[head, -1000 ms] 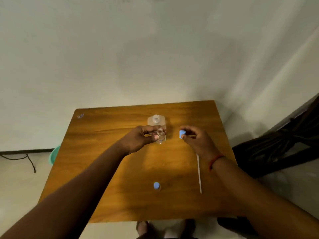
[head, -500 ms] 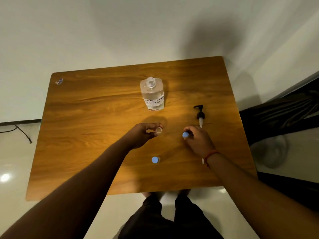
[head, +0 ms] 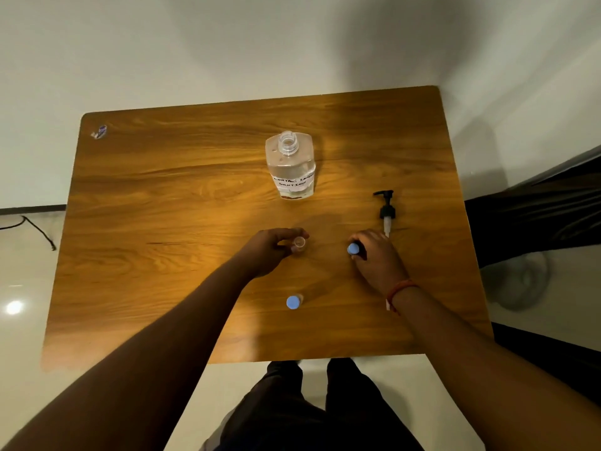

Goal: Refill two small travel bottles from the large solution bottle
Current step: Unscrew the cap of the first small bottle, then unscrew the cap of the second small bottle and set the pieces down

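The large clear solution bottle [head: 290,164] stands uncapped at the table's middle back, with a handwritten label. My left hand [head: 271,252] grips a small open travel bottle [head: 299,244] that stands on the table in front of it. My right hand [head: 374,258] pinches a blue cap [head: 352,249] just above or on the tabletop, to the right of that bottle. A second small travel bottle with a blue cap [head: 293,302] stands nearer the front edge, between my arms.
A black pump dispenser [head: 386,208] with its white tube lies on the wooden table [head: 162,222] behind my right hand. A small wrapper [head: 99,131] sits at the back left corner. Walls rise behind; my legs show below the front edge.
The view tilted down and the table now fills more of the frame. Both hands lowered toward the tabletop, away from the large bottle, the left with the open small bottle, the right with the blue cap.
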